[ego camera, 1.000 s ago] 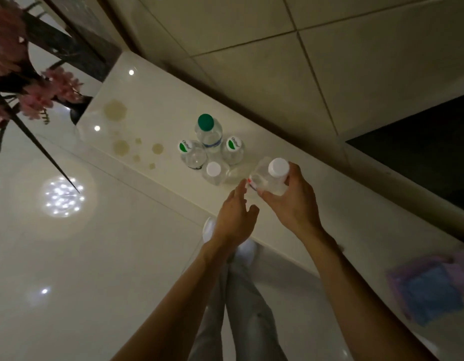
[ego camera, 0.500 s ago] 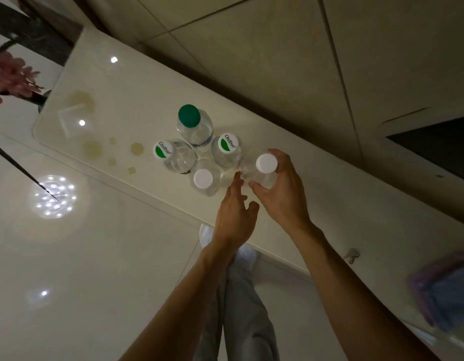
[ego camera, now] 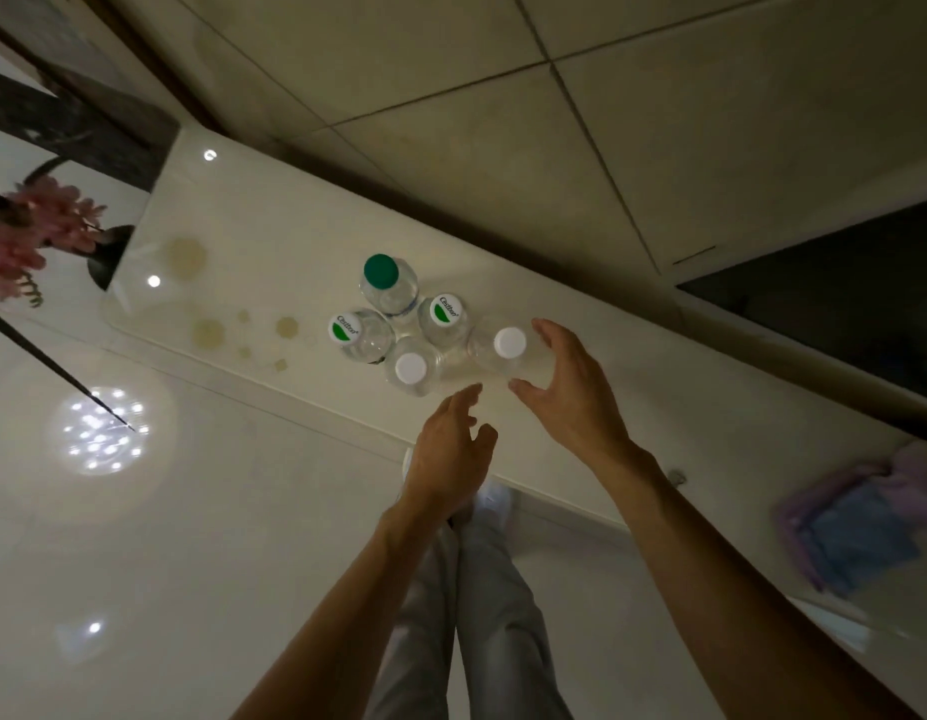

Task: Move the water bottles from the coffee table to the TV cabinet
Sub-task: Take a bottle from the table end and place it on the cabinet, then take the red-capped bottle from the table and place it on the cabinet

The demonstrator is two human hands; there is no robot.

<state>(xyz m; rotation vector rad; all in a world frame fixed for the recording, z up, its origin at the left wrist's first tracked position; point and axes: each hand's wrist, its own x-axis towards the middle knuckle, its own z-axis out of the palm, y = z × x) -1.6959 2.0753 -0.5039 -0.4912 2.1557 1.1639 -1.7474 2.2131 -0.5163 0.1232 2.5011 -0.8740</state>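
Note:
Several clear water bottles stand upright in a tight cluster on the glossy cream TV cabinet top [ego camera: 274, 226]. One has a green cap [ego camera: 381, 269], two carry green-and-white caps [ego camera: 343, 328] [ego camera: 445, 309], and two have white caps [ego camera: 410, 367] [ego camera: 509, 342]. My right hand [ego camera: 570, 392] hovers open just right of the rightmost white-capped bottle, fingers spread, not touching it. Lower down, my left hand [ego camera: 451, 454] is open too, below the cluster and holding nothing.
A pink flower arrangement [ego camera: 30, 236] in a dark vase stands at the cabinet's left end. A purple and blue cloth [ego camera: 861, 527] lies on the cabinet at the right. A dark screen [ego camera: 840, 314] sits behind. Glossy floor and my legs are below.
My right hand set the white-capped bottle down beside the cluster and let go, then pulled back slightly. My left hand drew back a little.

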